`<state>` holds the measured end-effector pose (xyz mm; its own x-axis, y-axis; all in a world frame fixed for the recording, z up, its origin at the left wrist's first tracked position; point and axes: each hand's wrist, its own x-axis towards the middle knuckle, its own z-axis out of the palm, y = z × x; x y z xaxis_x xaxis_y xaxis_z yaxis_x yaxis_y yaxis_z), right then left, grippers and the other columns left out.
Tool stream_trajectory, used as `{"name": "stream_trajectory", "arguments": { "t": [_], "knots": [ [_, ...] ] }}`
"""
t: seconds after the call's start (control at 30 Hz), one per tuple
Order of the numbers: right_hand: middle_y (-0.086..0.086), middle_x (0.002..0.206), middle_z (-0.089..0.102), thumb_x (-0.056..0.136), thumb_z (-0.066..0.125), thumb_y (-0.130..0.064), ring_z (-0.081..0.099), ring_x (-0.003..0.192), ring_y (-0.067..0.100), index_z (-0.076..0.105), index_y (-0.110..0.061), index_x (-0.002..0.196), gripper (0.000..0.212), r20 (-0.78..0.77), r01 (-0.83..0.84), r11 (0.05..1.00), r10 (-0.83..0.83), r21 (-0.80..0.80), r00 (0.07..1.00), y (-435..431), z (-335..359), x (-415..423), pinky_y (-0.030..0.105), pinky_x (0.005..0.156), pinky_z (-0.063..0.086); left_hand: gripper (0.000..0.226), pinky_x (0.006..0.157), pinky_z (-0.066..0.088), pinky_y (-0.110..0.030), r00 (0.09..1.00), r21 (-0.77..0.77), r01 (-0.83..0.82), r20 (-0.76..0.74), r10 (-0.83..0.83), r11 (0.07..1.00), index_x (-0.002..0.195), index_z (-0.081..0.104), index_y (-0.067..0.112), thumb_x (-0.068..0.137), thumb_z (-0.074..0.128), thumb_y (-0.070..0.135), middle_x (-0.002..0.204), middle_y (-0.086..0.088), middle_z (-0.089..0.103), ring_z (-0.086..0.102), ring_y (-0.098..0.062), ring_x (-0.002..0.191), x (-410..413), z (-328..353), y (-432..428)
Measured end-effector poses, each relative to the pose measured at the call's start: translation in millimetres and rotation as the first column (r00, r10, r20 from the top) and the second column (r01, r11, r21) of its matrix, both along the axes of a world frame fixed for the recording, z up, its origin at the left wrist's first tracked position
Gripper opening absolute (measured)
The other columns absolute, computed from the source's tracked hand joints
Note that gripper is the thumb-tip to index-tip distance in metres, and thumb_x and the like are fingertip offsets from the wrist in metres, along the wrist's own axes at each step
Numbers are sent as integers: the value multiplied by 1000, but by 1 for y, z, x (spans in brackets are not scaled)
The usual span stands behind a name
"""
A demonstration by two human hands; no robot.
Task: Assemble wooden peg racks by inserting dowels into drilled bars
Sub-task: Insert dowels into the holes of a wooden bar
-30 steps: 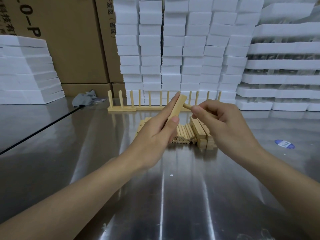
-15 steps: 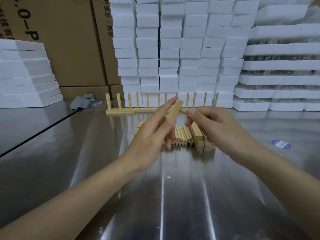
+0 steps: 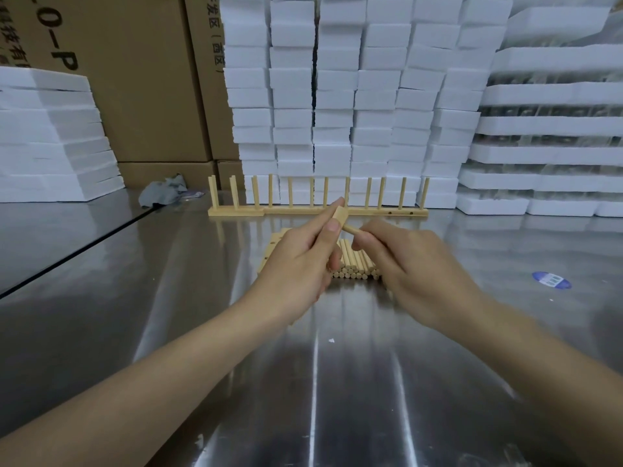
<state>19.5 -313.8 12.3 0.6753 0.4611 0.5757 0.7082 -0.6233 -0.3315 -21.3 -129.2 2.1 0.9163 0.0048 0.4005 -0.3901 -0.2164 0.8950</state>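
My left hand [image 3: 300, 261] grips a short drilled wooden bar [image 3: 340, 214], tilted up, above the metal table. My right hand [image 3: 404, 264] pinches a dowel [image 3: 350, 229] whose tip meets the bar's side. Below the hands lies a pile of loose dowels [image 3: 352, 264], with more drilled bars [image 3: 269, 254] partly hidden behind my left hand. Finished peg racks [image 3: 317, 210] stand in a row at the back, pegs upright.
The steel table [image 3: 320, 382] has a seam on the left. White foam blocks [image 3: 354, 96] are stacked behind the racks, and foam trays [image 3: 546, 129] on the right. Cardboard boxes [image 3: 141, 79] and a grey rag [image 3: 163, 193] sit back left. A blue sticker [image 3: 551, 279] lies at right.
Both hands have sunk a little toward the dowel pile. The bar is more hidden in my left hand, and the dowel stays pressed against it.
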Motion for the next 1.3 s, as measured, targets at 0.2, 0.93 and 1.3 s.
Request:
{"name": "stream_trajectory", "arguments": {
  "t": [0.2,0.93,1.3],
  "knots": [
    [-3,53,34,110,50,-36,31,48,15,71,-18,86,36,-347,-185,938,285,294,893,-3,10,1,27,46,27,44,48,37,-16,999,132,-12,53,5,991,159,45,43,115,41,36,71,3,56,44,-3,48,-3,5,6],
    [-21,74,57,92,56,-47,54,75,6,45,-34,87,17,-23,95,980,-92,175,995,18,-15,-10,34,60,39,55,84,37,-3,939,386,-224,333,91,895,169,22,38,116,36,38,94,38,61,56,16,98,-21,0,-19],
    [-13,67,55,83,44,-52,54,70,16,50,-30,89,23,-6,60,973,-60,223,998,20,-16,-7,37,60,42,44,94,45,-11,944,376,-182,324,55,909,159,41,37,115,41,37,124,20,69,64,2,118,-24,2,-17]
  ]
}}
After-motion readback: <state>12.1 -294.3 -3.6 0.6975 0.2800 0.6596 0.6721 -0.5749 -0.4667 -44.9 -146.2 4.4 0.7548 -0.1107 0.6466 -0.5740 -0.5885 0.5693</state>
